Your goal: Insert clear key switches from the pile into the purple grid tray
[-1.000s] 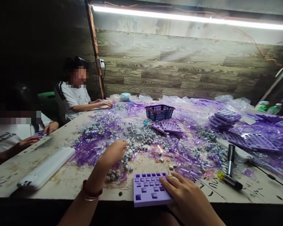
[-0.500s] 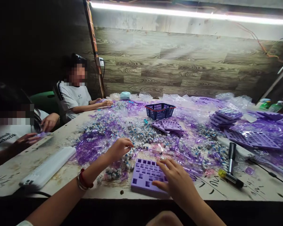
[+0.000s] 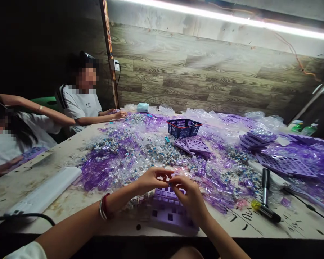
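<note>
Over a purple foam plate (image 3: 162,216) with square cut-outs, my two hands meet fingertip to fingertip. My left hand (image 3: 152,179) has thumb and fingers closed in a pinch. Against it, my right hand (image 3: 189,196) is pinched too. A tiny bluish-grey piece shows at the fingertips, too small to name, and I cannot tell which hand grips it. The plate lies by the table's front edge, its upper right part hidden under my right hand. Just behind it spreads a heap of small blue-and-white key switches (image 3: 162,154) and clear purple keycaps (image 3: 98,172).
A dark blue basket (image 3: 184,128) stands mid-table behind more purple plates (image 3: 197,145). A hammer (image 3: 265,196) lies to the right, and a white power strip (image 3: 47,194) to the left. Two co-workers sit at the left, one at the far corner (image 3: 83,104).
My left hand has moved right and my right hand has lifted off the plate, so both now meet above it. The nearer co-worker has raised an arm. The view has tilted slightly.
</note>
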`<action>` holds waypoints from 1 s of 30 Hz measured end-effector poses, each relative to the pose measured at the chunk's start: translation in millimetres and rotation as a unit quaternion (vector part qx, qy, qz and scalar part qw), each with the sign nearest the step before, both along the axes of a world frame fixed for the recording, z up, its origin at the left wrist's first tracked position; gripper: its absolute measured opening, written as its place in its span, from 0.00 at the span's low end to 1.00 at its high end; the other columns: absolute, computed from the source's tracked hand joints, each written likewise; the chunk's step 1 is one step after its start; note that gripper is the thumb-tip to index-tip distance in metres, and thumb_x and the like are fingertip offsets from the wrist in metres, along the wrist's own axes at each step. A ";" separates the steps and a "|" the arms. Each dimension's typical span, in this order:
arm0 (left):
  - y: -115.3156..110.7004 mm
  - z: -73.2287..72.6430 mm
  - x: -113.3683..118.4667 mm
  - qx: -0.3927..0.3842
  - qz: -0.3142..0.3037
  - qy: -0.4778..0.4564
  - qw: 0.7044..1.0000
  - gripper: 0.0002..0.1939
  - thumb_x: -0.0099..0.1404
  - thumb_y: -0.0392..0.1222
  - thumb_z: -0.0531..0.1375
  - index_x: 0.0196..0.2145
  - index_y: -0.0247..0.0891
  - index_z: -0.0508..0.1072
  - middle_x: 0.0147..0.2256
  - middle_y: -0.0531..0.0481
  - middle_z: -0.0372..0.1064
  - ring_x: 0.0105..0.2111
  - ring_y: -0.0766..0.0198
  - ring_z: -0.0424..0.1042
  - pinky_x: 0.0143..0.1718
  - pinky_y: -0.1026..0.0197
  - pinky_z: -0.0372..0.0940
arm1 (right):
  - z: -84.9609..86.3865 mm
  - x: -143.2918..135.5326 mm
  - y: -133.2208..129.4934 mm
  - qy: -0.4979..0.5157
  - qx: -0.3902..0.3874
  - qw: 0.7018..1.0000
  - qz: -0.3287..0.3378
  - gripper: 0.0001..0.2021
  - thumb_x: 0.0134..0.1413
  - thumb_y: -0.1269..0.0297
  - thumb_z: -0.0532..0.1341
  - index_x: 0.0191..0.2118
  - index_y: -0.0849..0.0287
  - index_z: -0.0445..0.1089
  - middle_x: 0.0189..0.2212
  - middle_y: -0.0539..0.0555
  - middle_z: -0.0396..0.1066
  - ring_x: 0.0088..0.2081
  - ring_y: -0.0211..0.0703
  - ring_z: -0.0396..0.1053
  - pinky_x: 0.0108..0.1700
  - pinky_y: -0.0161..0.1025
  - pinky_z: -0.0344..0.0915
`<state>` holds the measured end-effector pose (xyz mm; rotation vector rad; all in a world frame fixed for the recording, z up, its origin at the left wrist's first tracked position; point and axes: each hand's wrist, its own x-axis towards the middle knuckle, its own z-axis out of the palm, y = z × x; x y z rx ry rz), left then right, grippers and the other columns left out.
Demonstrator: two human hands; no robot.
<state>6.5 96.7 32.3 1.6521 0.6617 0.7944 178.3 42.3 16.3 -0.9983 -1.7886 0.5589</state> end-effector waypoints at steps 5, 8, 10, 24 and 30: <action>7.8 8.3 -12.8 0.064 -0.005 0.048 0.997 0.18 0.54 0.39 0.65 0.44 0.35 0.75 0.35 0.48 0.73 0.34 0.63 0.70 0.34 0.64 0.65 | 6.2 -5.9 8.8 -0.055 0.018 0.998 -0.012 0.06 0.51 0.74 0.61 0.36 0.60 0.71 0.33 0.53 0.71 0.31 0.38 0.70 0.35 0.35 0.68; 23.3 12.9 -29.2 0.213 0.020 0.156 0.964 0.13 0.59 0.38 0.63 0.43 0.36 0.75 0.38 0.47 0.74 0.38 0.62 0.72 0.40 0.61 0.67 | 11.0 -11.1 18.3 -0.119 -0.035 0.992 -0.016 0.09 0.48 0.78 0.61 0.34 0.60 0.71 0.31 0.52 0.72 0.32 0.39 0.70 0.36 0.36 0.66; 30.7 10.9 -40.6 0.291 0.068 0.209 0.931 0.10 0.61 0.35 0.60 0.41 0.36 0.76 0.39 0.46 0.74 0.40 0.60 0.71 0.45 0.56 0.65 | 10.4 -14.0 20.9 -0.157 -0.079 0.984 -0.028 0.12 0.44 0.80 0.61 0.35 0.59 0.71 0.31 0.51 0.72 0.34 0.41 0.69 0.38 0.37 0.65; 22.9 -1.8 -48.4 0.422 0.109 0.366 0.823 0.09 0.61 0.31 0.59 0.37 0.39 0.76 0.36 0.48 0.72 0.40 0.58 0.69 0.45 0.55 0.62 | -0.7 3.0 12.5 -0.133 -0.092 0.987 0.016 0.07 0.50 0.76 0.62 0.34 0.58 0.75 0.34 0.52 0.74 0.38 0.41 0.71 0.41 0.38 0.66; 16.9 -8.2 -40.2 0.418 0.092 0.392 0.815 0.07 0.62 0.33 0.60 0.38 0.39 0.76 0.39 0.47 0.71 0.41 0.56 0.68 0.44 0.55 0.62 | -4.2 4.4 13.6 -0.147 -0.049 0.988 0.005 0.08 0.48 0.78 0.61 0.32 0.58 0.73 0.32 0.51 0.74 0.36 0.41 0.71 0.40 0.39 0.67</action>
